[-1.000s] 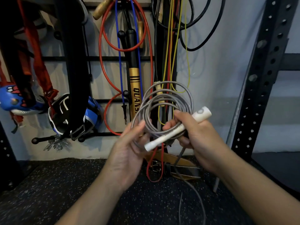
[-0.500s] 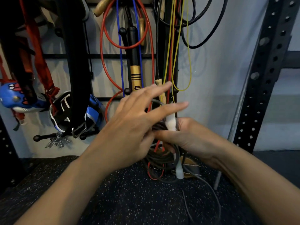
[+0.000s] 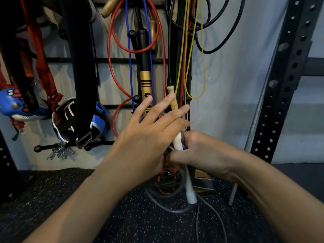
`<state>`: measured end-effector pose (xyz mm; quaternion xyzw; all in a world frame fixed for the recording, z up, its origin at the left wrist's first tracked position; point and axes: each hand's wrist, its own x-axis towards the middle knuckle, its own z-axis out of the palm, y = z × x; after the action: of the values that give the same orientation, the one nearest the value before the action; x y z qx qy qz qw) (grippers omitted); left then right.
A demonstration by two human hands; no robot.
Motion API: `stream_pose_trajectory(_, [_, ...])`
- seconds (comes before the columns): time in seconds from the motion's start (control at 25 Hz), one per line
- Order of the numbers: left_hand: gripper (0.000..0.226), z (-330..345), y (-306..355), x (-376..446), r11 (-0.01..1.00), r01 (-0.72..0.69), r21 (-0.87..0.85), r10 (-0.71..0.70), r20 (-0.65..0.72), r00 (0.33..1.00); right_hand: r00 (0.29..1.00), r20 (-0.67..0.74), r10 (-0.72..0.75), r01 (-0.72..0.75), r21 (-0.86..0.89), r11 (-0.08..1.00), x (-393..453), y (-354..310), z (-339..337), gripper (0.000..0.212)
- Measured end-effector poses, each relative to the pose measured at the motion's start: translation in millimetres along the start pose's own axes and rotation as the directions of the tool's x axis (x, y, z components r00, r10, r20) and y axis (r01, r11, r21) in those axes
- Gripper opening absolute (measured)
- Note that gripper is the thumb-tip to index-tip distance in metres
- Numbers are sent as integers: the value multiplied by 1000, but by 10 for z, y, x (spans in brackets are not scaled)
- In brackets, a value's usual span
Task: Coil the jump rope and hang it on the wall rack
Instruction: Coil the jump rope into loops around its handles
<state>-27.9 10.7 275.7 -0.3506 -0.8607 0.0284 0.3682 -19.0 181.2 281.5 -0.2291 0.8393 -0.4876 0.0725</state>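
Observation:
The grey jump rope hangs in loose coils (image 3: 168, 206) below my hands, with a white handle (image 3: 190, 192) pointing down and a free end trailing over the floor. My right hand (image 3: 201, 153) grips the coil together with the white handle where it shows between the hands (image 3: 178, 141). My left hand (image 3: 147, 135) lies over the top of the coil, fingers spread and pointing up to the right; most of the coil is hidden behind it. The black wall rack (image 3: 112, 60) with ball-tipped pegs is on the wall straight ahead.
Red (image 3: 109, 55), blue, yellow and black ropes and a black-and-gold handle (image 3: 146, 81) hang on the rack. Left of them hang a black belt (image 3: 82, 67), a red strap and blue gloves (image 3: 12, 104). A perforated steel upright (image 3: 284, 81) stands at the right. Speckled rubber floor lies below.
The coil, held up flat a second ago, has been turned and dropped below the hands. My left hand moved over the top of it with fingers spread. The white handle now points down.

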Motion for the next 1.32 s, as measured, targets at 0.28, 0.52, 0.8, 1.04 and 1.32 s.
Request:
stream_pose_trajectory(0.28, [29, 11, -65, -62, 927, 309, -213, -285, 136, 949, 996, -55, 70, -79, -180, 981, 30, -6, -58, 5])
stream_pose_trajectory(0.52, [17, -67, 26, -74, 825, 555, -104, -555, 29, 831, 987, -153, -48, -5, -330, 944, 39, -2, -128, 13])
stream_pose_trajectory(0.8, [28, -121, 26, 33, 959, 283, 6, -282, 128, 951, 972, -46, -229, 147, -639, 755, 102, -53, -87, 22])
stream_pose_trajectory(1.04, [24, -159, -45, -55, 939, 321, -125, -275, 292, 916, 968, -121, -222, 106, -604, 790, 28, -100, -122, 11])
stream_pose_trajectory(1.32, [19, 21, -15, -193, 902, 431, 24, -431, 114, 895, 979, -176, -101, -57, -715, 697, -62, -86, -305, 67])
